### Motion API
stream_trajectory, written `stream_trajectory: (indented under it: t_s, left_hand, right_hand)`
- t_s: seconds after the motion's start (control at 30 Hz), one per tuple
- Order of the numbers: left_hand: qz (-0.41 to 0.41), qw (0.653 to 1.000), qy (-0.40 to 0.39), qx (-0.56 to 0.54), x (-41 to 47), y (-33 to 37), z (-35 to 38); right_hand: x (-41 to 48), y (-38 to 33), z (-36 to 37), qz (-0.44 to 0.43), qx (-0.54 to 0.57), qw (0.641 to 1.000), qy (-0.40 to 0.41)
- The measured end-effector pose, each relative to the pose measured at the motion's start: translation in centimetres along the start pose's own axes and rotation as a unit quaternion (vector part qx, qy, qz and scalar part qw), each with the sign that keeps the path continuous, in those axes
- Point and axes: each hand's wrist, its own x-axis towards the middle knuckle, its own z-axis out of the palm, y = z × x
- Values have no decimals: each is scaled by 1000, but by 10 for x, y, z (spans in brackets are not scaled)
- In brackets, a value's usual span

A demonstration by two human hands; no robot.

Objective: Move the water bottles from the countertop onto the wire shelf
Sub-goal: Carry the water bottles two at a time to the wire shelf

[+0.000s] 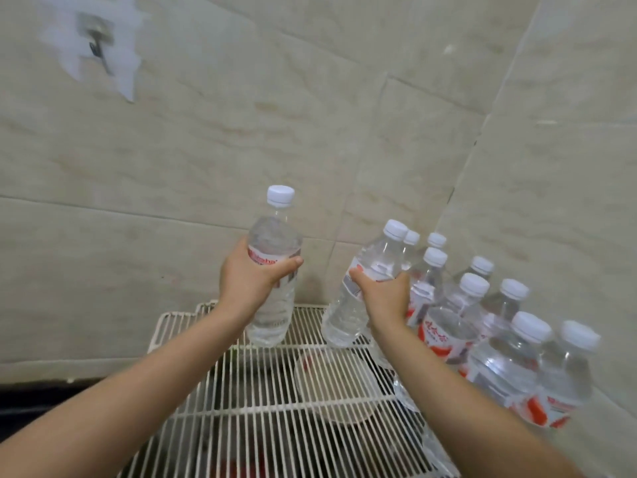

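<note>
Two clear plastic water bottles were held over the wire shelf, which filled the lower centre of the frame. The left hand was closed around the labelled waist of the left bottle, kept upright with its base just above, or possibly touching, the wires; which could not be told. The right hand was wrapped around the label band of the right bottle, which was tilted, cap toward the upper right, its base low over the shelf. A cluster of standing bottles was seen at the right of the frame, crowded against the tiled wall. Each bottle appeared full and sealed with a white cap, so a moderate weight was to be expected, and the thin walls would likely dent under a hard squeeze. The smooth plastic might be slippery; the label band seemed the surest place for a grip. On the spaced wires a narrow base could settle unevenly, so the bottles were judged liable to tip unless set down squarely.
</note>
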Motion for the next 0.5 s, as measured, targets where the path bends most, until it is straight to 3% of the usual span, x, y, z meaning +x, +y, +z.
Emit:
stream_trajectory:
  t_s: [0.23, 0.5]
  left_hand:
    - [-2, 1000, -8, 29, 24, -27, 46]
    - [-15, 999, -12, 49, 29, -44, 71]
  right_hand:
    - [19, 9, 26, 35, -73, 996, 35]
    - [34, 19, 32, 12, -175, 985, 3]
